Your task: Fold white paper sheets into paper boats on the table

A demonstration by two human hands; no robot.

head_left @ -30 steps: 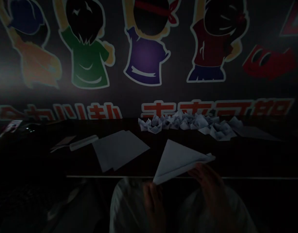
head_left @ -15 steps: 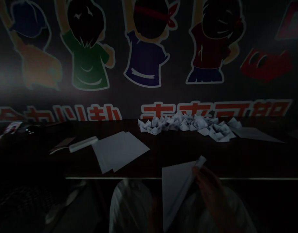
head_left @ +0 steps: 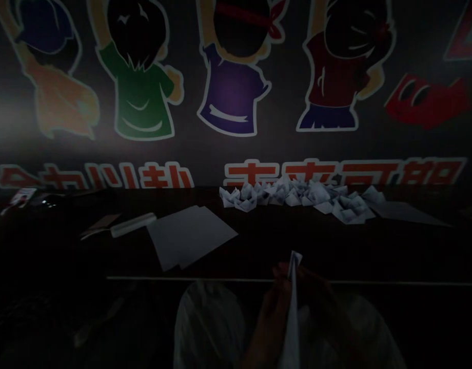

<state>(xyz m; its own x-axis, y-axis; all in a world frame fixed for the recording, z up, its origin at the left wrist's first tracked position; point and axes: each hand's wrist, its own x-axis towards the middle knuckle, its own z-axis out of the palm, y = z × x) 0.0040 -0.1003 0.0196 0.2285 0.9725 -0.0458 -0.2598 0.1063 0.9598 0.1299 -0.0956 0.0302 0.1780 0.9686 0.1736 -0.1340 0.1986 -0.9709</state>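
Note:
A folded sheet of white paper [head_left: 293,312] stands nearly edge-on to me in front of the table edge, over my lap. My left hand [head_left: 276,302] is closed on its left side, fingers near the upper end. On the other side my right hand [head_left: 316,287] grips the same paper; its fingers are dark and partly hidden. A small folded tip [head_left: 295,257] sticks up above the fingers. Several folded paper boats [head_left: 282,193] lie in a cluster at the back of the table. Flat white sheets [head_left: 192,236] rest at the left front.
The dark table [head_left: 255,251] ends in a pale front edge [head_left: 162,279]. A white stick-like object [head_left: 133,225] lies left of the sheets, beside a flat brownish piece [head_left: 105,221]. Another flat sheet [head_left: 409,212] is at the right. A painted wall [head_left: 190,154] rises behind.
The paper has turned from broadside to edge-on and shifted slightly. My left hand has come up to hold its left side; the right hand has moved a little left.

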